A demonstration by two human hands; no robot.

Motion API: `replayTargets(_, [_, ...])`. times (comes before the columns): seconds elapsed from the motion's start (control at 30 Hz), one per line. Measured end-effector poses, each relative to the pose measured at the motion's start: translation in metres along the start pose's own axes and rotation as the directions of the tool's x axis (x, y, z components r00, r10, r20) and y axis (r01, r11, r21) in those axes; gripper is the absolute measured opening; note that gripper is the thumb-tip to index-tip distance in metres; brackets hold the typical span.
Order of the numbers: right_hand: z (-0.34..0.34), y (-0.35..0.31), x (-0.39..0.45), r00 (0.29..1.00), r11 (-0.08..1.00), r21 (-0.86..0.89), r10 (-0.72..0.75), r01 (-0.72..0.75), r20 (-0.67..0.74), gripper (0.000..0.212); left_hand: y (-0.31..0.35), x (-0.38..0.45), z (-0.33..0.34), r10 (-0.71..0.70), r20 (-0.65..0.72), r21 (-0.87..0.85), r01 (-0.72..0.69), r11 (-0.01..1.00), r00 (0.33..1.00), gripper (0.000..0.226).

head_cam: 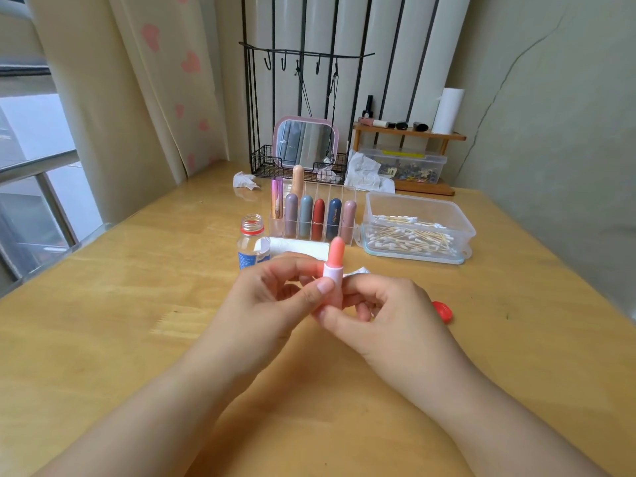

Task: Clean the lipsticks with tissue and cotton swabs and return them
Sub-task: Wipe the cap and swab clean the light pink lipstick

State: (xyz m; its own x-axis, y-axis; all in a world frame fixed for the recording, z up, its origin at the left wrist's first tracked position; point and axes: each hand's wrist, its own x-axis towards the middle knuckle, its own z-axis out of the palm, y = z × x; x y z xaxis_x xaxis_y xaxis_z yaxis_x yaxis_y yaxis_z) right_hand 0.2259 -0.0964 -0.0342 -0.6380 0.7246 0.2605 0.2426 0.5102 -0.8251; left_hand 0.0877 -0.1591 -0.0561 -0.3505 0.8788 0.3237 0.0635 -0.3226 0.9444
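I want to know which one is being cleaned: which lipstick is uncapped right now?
The pink-cased lipstick gripped by both hands, coral bullet exposed. Those standing in the clear organiser behind are all capped.

One head-worn wide-angle camera looks forward and down from close above the table (pixel 103 304), facing the wall (pixel 550 98) behind it.

Bare table (pixel 137 304) left of hands; open bottle (pixel 252 241), organizer (pixel 311 218), swab box (pixel 418 228) block far side.

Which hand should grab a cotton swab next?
Probably the right hand: the box of cotton swabs sits on its side, while the left hand can keep holding the lipstick.
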Motion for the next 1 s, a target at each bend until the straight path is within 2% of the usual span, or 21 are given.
replayTargets(0.13, [0.005,-0.002,0.0,0.996,0.999,-0.046,-0.01,0.006,-0.089,0.026,0.001,-0.002,0.006,0.0,-0.052,0.004,0.0,1.0,0.999,0.026])
replayTargets(0.2, [0.005,0.002,0.001,0.994,0.999,-0.035,-0.014,0.01,-0.105,0.032,0.001,-0.002,0.008,-0.006,-0.073,-0.024,0.004,1.0,0.997,0.018])
replayTargets(0.23, [0.003,0.004,0.003,0.998,1.0,0.021,-0.002,0.003,-0.065,0.03,0.001,-0.001,0.007,-0.014,-0.077,-0.066,0.009,0.998,0.997,0.012])
replayTargets(0.3, [-0.002,0.007,0.006,0.991,0.988,0.152,0.003,-0.023,0.134,0.019,0.005,-0.001,0.005,-0.035,-0.078,-0.174,0.021,0.985,0.996,0.011])
replayTargets(0.37, [-0.006,0.007,0.007,0.968,0.983,0.183,-0.042,-0.004,0.246,0.015,0.005,0.0,0.001,-0.043,-0.084,-0.227,0.023,0.974,0.996,0.012])
replayTargets(0.43, [-0.004,0.006,0.008,0.979,0.973,0.231,-0.051,0.004,0.196,0.014,0.006,0.001,-0.001,-0.047,-0.094,-0.223,0.025,0.975,0.995,0.014])
replayTargets(0.5, [0.002,0.007,0.007,0.996,0.95,0.312,-0.028,0.002,0.079,0.011,0.007,0.001,0.0,-0.051,-0.098,-0.216,0.029,0.976,0.994,0.016])
replayTargets(0.57, [0.01,0.01,0.006,0.999,0.962,0.273,-0.012,0.024,-0.045,0.02,0.007,0.0,0.002,-0.054,-0.105,-0.223,0.029,0.974,0.993,0.014])
replayTargets(0.63, [0.013,0.01,0.006,0.994,0.973,0.227,-0.021,0.044,-0.105,0.025,0.007,0.0,0.003,-0.06,-0.106,-0.243,0.032,0.97,0.993,0.013])
replayTargets(0.7, [0.01,0.007,0.006,0.999,0.973,0.227,-0.021,0.029,-0.036,0.022,0.008,0.0,0.003,-0.054,-0.102,-0.253,0.027,0.967,0.993,0.013])
replayTargets(0.77, [0.003,0.0,0.005,0.989,0.964,0.265,-0.036,-0.003,0.143,0.012,0.01,-0.001,0.003,-0.033,-0.086,-0.254,0.01,0.967,0.996,0.012])
replayTargets(0.83, [-0.001,-0.002,0.004,0.97,0.956,0.294,-0.06,-0.013,0.236,0.018,0.012,-0.002,0.002,-0.02,-0.071,-0.237,0.003,0.971,0.997,0.011])
replayTargets(0.87, [-0.001,-0.001,0.004,0.973,0.957,0.292,-0.066,-0.001,0.22,0.018,0.011,-0.001,0.002,-0.022,-0.072,-0.231,0.004,0.973,0.997,0.012])
replayTargets(0.97, [0.007,0.004,0.005,0.998,0.951,0.307,-0.049,0.032,0.047,0.006,0.01,-0.001,0.003,-0.036,-0.097,-0.226,0.013,0.974,0.995,0.012])
replayTargets(1.0, [0.009,0.006,0.005,0.999,0.954,0.297,-0.032,0.031,-0.003,0.011,0.01,-0.001,0.004,-0.033,-0.1,-0.222,0.01,0.975,0.994,0.012])
